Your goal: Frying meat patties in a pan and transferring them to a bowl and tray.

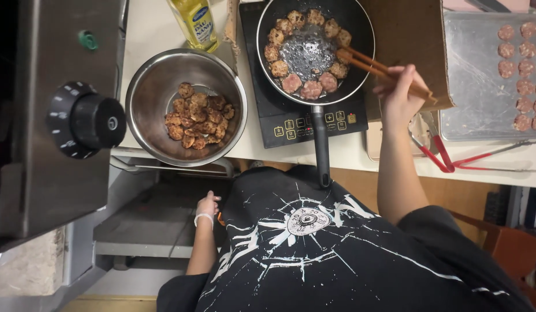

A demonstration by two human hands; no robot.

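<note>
My right hand (pixel 399 92) pinches wooden chopsticks (pixel 377 66), their length slanting up-left into the frying pan (pixel 360 29), tips touching a browned patty (pixel 339 70); my left hand (pixel 208 205) hangs low, loosely curled, holding nothing

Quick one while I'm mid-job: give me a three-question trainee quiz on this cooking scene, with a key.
1. True or false: the right hand holds chopsticks whose tips reach a patty at the edge of the frying pan.
2. Where do the browned, cooked patties lie? A) metal bowl B) baking tray C) induction cooker
3. Fill in: the left hand hangs low beside the ____, away from the counter.

Key: 1 true; 2 A; 3 body (black shirt).
</note>
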